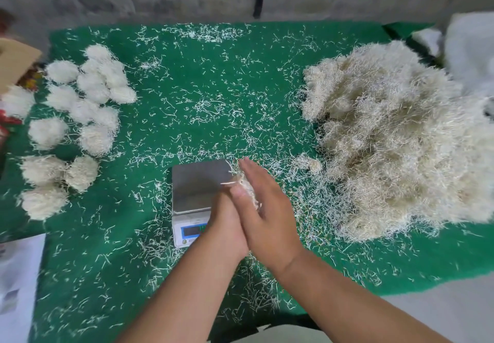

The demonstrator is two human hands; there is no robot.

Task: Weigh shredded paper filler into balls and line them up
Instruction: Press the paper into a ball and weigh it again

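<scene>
A small wad of pale shredded paper (247, 186) is squeezed between my two palms, just above the right edge of a digital scale (197, 182) with a bare steel plate. My right hand (267, 209) lies on top with straight fingers pointing away. My left hand (227, 225) presses from underneath and is mostly covered. Several finished paper balls (88, 88) sit grouped in loose rows on the left of the green mat (213, 88). A big heap of loose shredded paper (395, 139) fills the right side.
Stray paper shreds litter the whole mat. A cardboard box (16, 62) stands at the far left edge, a white bag (470, 48) at the back right, and a white sheet (16, 276) at the near left. A grey wall runs behind the table.
</scene>
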